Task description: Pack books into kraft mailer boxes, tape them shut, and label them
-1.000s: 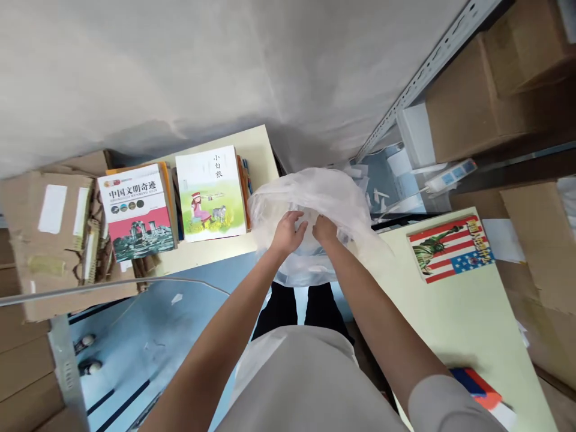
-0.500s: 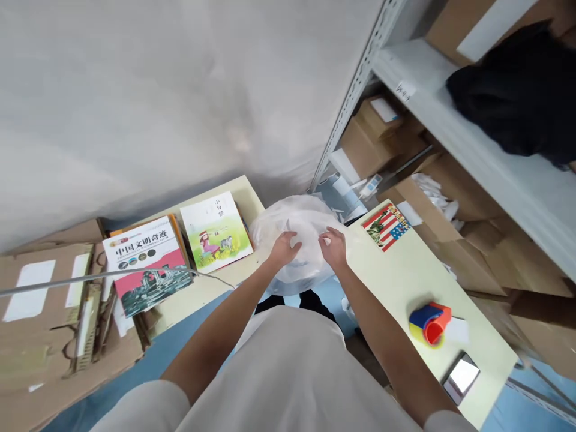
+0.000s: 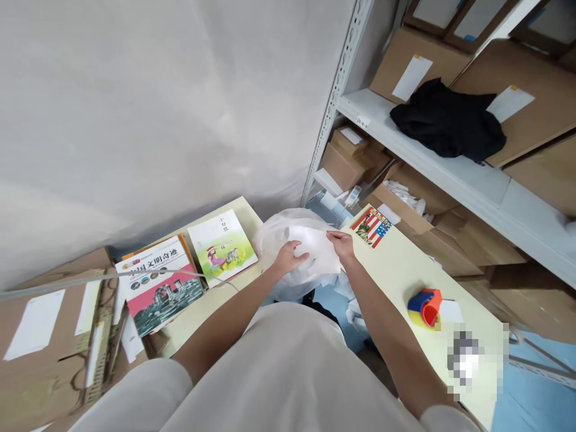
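Note:
In front of my body is a translucent white plastic bag (image 3: 273,231), bulging at the gap between two tables. A brighter white sheet (image 3: 315,243), looking like paper, lies over or inside its mouth; I cannot tell which. My right hand (image 3: 342,245) is closed, its fingertips pinching the sheet's right edge. Over the bag's left side is my left hand (image 3: 289,259), thumb and fingers apart, with nothing visible between them. Left of the bag rests a picture book (image 3: 222,249) with a girl and a grey animal on its cover.
A stack of books (image 3: 162,288) and flattened cardboard (image 3: 40,360) lie at left. On the right table (image 3: 400,270) are a flag-covered book (image 3: 371,227), a red-blue-yellow tape dispenser (image 3: 425,308) and a pixelated object. A shelf (image 3: 382,120) holds boxes and black cloth (image 3: 450,120).
My right hand has risen slightly and moved a little right, its fingers drawn closer together. A bright white sheet now shows between the hands. The view has shifted, revealing more of the shelf.

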{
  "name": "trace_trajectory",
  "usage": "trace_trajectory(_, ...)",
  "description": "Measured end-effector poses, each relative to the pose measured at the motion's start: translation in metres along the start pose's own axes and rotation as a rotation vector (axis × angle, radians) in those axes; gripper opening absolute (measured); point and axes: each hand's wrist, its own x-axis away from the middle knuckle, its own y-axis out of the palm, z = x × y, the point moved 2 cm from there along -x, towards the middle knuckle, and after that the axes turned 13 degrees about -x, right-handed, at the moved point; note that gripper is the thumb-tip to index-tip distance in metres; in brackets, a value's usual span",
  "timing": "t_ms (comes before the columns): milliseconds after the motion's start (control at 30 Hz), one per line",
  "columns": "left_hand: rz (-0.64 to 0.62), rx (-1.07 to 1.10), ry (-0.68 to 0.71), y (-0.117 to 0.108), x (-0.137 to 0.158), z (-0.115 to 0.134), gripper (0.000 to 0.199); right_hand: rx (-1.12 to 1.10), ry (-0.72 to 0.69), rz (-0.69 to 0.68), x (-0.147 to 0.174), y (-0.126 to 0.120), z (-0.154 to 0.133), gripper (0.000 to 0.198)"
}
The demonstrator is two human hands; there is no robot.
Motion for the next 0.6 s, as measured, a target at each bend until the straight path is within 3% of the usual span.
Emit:
trace_trajectory(67,-0.044,0.025,0.086,0.001,0.005,0.014,0.067,-0.13,0.019,-0.02,0.006,0.007,-0.007,0.038)
trace_trajectory(133,-0.059,0.016,0.165,0.002,0.009,0.027,0.069,-0.348,0.049,-0.039,0.012,0.014,-0.016,0.043)
trace_trajectory(267,-0.031,-0.087,0.151,-0.003,0.005,0.032,0.027,-0.659,0.065,0.018,0.013,0.015,-0.036,0.039)
trace_trajectory(367,-0.01,-0.171,0.094,-0.012,-0.004,0.012,0.017,-0.616,0.001,0.168,0.005,-0.004,-0.048,0.037)
trace_trajectory(467,-0.004,-0.18,0.038,-0.018,-0.01,-0.01,0.007,-0.518,-0.045,0.22,-0.002,-0.023,-0.053,0.038)
trace_trajectory(533,-0.003,-0.172,0.006,-0.018,-0.012,-0.015,0.019,-0.472,-0.055,0.238,-0.004,-0.03,-0.053,0.039)
trace_trajectory(600,-0.025,-0.154,0.003,-0.015,-0.013,-0.009,0.05,-0.451,-0.047,0.245,-0.004,-0.032,-0.05,0.04)
